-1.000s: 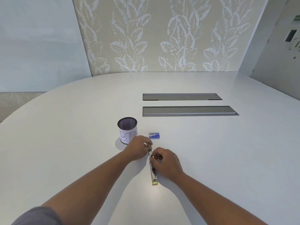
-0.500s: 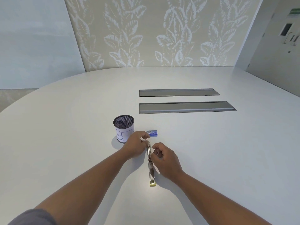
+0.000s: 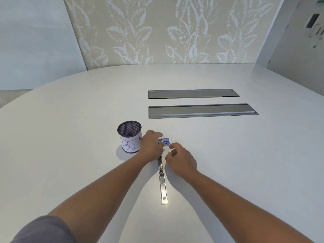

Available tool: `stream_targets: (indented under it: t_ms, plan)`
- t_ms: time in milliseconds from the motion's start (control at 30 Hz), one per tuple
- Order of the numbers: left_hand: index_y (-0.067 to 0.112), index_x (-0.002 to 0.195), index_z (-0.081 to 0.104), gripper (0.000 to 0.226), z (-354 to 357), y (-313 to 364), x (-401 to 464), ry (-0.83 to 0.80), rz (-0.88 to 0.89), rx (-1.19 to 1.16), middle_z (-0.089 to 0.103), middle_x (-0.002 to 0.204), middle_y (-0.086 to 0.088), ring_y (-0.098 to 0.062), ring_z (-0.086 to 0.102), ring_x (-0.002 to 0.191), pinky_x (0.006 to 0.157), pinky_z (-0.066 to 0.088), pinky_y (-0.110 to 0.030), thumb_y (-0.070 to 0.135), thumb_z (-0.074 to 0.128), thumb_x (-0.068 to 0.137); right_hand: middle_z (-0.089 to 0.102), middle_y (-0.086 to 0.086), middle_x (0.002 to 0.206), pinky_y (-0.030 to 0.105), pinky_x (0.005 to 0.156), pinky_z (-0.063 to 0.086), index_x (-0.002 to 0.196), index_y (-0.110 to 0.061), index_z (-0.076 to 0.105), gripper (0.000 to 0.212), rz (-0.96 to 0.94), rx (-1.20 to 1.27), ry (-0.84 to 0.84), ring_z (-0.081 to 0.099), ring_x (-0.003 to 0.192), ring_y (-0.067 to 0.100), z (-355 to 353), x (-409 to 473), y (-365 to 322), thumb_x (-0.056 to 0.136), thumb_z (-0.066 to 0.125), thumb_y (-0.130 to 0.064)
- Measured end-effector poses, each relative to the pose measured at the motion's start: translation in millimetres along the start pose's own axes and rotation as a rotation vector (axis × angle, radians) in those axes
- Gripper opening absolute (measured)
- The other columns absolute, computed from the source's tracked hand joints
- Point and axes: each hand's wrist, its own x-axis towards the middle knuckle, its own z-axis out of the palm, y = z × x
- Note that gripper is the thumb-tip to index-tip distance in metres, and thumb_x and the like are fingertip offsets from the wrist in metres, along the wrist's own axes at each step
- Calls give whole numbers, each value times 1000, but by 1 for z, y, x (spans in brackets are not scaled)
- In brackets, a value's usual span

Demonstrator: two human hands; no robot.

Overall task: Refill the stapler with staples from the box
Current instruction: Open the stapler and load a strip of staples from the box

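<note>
A metal stapler (image 3: pixel 162 181) lies flat and opened out on the white table, its near tip catching bright light. Just beyond its far end sits a small blue staple box (image 3: pixel 165 141). My left hand (image 3: pixel 151 146) rests over the stapler's far end, fingers pinching the left end of the box. My right hand (image 3: pixel 180 158) hovers just right of the stapler, fingers curled, its fingertips close to the box's near right corner; I see nothing held in it.
A black mesh cup (image 3: pixel 129 138) with a paper label reading "BIN" stands left of my left hand. Two long grey cable hatches (image 3: pixel 201 111) are set into the table (image 3: pixel 245 155) farther back. A leaf-patterned wall lies behind.
Both hands have left the stapler's middle and moved forward to the staple box. My left hand has taken hold of the box's end. The stapler has stayed put.
</note>
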Motion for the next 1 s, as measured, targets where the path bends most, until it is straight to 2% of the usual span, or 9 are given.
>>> stream_targets:
  t_ms: [133,333,433,500,600,667,833,1000]
  plan:
    - [13,130,64,39,3,-1,7,4,-39,-26,49,132,-9,-28,53,121,105,43,-38,20,68,91,66,-12,85,41,77,58,122,-32,57,39,16,30,6,68,77,19,-4,19,-1,84,54,-24]
    - [11,129,65,46,5,-3,14,-3,-23,-10,53,130,-10,-26,57,118,100,46,-35,26,75,87,67,-9,88,48,76,61,127,-26,59,44,-5,65,-19,67,85,22,-6,45,0,83,56,-21]
    - [10,127,68,45,3,-4,16,5,-17,-20,57,126,-7,-24,61,114,90,45,-28,25,77,85,71,-2,104,44,82,58,130,-25,60,45,-32,18,-17,67,93,22,-5,56,3,85,56,-22]
    - [10,124,70,43,2,-3,16,-2,-12,-17,60,122,-7,-24,63,107,85,47,-26,23,79,84,71,-7,99,38,82,56,129,-24,61,43,-38,-4,-18,66,92,19,-4,61,5,86,59,-21]
    - [11,113,75,35,0,-2,17,-21,-8,-17,68,112,-8,-26,68,95,83,58,-36,22,81,80,67,-12,89,34,79,53,126,-26,62,41,-21,9,-19,65,90,16,-3,62,8,85,62,-21]
    - [12,110,77,34,-1,-1,18,-27,-9,-14,72,107,-9,-26,70,92,81,60,-40,22,81,78,67,-12,88,35,80,52,128,-26,61,42,-27,10,-27,65,91,17,-3,63,10,86,62,-22]
    - [13,103,78,26,-3,2,18,-38,-21,-17,74,99,-8,-26,71,86,76,59,-33,19,82,78,64,-12,85,39,83,53,132,-24,61,45,-42,29,-66,65,91,20,-6,68,13,87,63,-19]
    - [13,105,77,30,-5,1,20,-64,-20,-4,73,103,-6,-23,68,95,86,58,-38,21,84,77,60,-11,80,32,75,46,135,-26,60,49,-49,46,-129,57,82,17,-11,74,11,88,59,-13]
